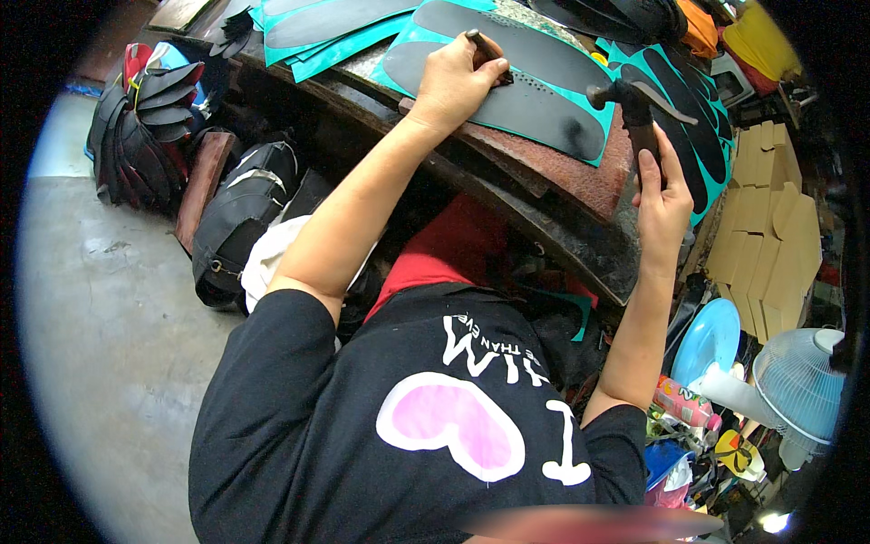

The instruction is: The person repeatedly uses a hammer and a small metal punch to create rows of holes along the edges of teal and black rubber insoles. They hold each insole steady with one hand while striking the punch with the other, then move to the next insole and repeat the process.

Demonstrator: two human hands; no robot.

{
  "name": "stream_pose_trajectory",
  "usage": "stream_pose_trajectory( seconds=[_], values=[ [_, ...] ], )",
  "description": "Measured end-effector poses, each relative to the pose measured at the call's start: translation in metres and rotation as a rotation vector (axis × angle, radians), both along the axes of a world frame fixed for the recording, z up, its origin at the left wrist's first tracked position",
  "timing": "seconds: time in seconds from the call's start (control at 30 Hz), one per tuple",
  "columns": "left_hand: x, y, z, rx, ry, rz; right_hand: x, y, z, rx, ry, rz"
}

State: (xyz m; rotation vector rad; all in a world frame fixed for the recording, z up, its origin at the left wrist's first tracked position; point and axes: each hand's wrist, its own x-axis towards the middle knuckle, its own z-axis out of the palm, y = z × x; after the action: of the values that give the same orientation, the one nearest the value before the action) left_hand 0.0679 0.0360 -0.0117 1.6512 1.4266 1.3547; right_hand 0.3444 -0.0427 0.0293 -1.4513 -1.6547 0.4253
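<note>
My left hand (456, 83) grips a dark hole punch (475, 39), its lower end on a black insole-shaped piece (553, 113) that has a row of small holes. This piece is part of a black sheet with a teal border, lying over a reddish-brown board (575, 186) on the workbench. My right hand (664, 190) is wrapped round the dark handle of a claw hammer (637, 104), raised at the right of the sheet. The hammer head is apart from the punch.
More teal-edged black sheets (340, 23) lie at the bench's far left; others (693, 136) are piled at right. Bundled black pieces (149, 127) and a black bag (245, 218) stand left. Cardboard (766, 236), a blue stool (709, 337) and a fan (799, 381) crowd the right.
</note>
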Motion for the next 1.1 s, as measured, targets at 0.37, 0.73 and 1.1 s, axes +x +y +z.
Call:
stream_pose_trajectory(
  seconds=[0.37, 0.73, 1.1],
  values=[
    [0.019, 0.001, 0.005, 0.333, 0.472, 0.034, -0.036, -0.007, 0.048, 0.307, 0.4, 0.239],
    [0.009, 0.011, -0.007, 0.063, 0.045, -0.05, -0.002, -0.008, 0.052, 0.213, 0.186, 0.073],
    [0.034, -0.003, -0.003, 0.41, 0.312, 0.147, -0.016, -0.002, 0.015, 0.021, -0.066, -0.101]
  ],
)
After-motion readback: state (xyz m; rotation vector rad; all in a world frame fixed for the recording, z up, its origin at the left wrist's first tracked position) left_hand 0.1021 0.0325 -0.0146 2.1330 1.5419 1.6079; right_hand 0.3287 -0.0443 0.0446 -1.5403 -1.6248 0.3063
